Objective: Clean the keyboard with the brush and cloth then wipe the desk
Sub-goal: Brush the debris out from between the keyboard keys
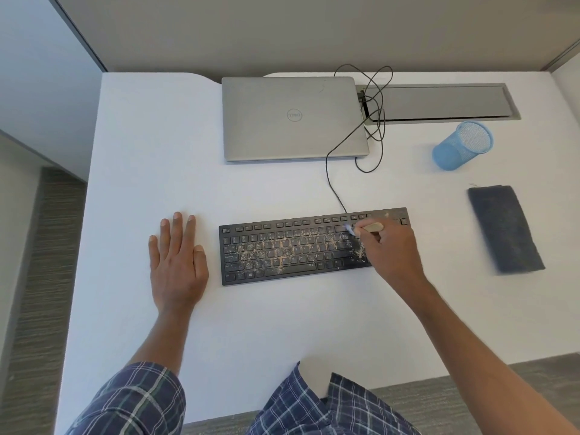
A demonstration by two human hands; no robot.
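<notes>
A black keyboard (282, 249) lies on the white desk (266, 321), its keys strewn with light brown crumbs. My right hand (390, 254) covers the keyboard's right end and grips a small brush (368, 228) with a pale wooden handle; its whitish bristles touch the keys near the upper right. My left hand (177, 257) rests flat on the desk just left of the keyboard, fingers straight. A folded dark grey cloth (505, 229) lies on the desk to the right, apart from both hands.
A closed silver laptop (293, 119) sits behind the keyboard. The keyboard's black cable (375, 120) loops beside it toward a grey cable hatch (439, 103). A blue mesh pen cup (463, 146) lies tipped at the back right. The desk's front edge is close to my body.
</notes>
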